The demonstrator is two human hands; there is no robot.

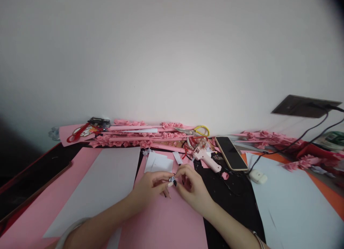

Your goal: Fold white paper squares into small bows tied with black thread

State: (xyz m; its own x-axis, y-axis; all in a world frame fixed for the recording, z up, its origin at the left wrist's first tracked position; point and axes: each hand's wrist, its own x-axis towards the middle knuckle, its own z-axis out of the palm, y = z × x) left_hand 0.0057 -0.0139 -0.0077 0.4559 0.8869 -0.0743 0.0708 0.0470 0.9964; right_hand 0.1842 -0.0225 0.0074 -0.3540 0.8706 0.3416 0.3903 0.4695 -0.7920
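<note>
A small folded piece of pale blue-white paper (pixel 172 178) is pinched between the fingertips of both hands, above a pink paper sheet (pixel 166 224). My left hand (pixel 152 186) grips it from the left, fingers closed. From the right, the thumb and index finger of my right hand (pixel 192 188) close on the same piece. Its exact shape is too small to make out. Just beyond the hands lie white paper squares (pixel 161 164) and a little white paper strip (pixel 177 158).
A pink glue gun (pixel 208 160), a phone (pixel 231 154) and a white case (pixel 258 176) lie to the right. Yellow-handled scissors (pixel 201 131) rest on pink paper flower stems (pixel 129 137) along the wall. Large white sheets (pixel 99 184) flank both sides. Black cables run from a wall socket (pixel 303 106).
</note>
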